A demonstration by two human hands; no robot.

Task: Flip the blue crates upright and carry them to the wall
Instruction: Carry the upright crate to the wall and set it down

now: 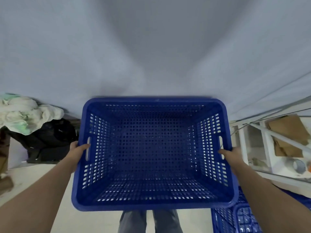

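Note:
A blue perforated crate is upright and empty, held in front of me, its far rim right at the pale wall. My left hand grips its left side at the handle slot, thumb over the rim. My right hand grips the right side at the other handle slot. Another blue crate lies on the floor at the lower right, partly hidden by the held one.
A pile of pale cloth on black bags sits against the wall at left. A white frame shelf with cardboard stands at right. My legs show below the crate on the light floor.

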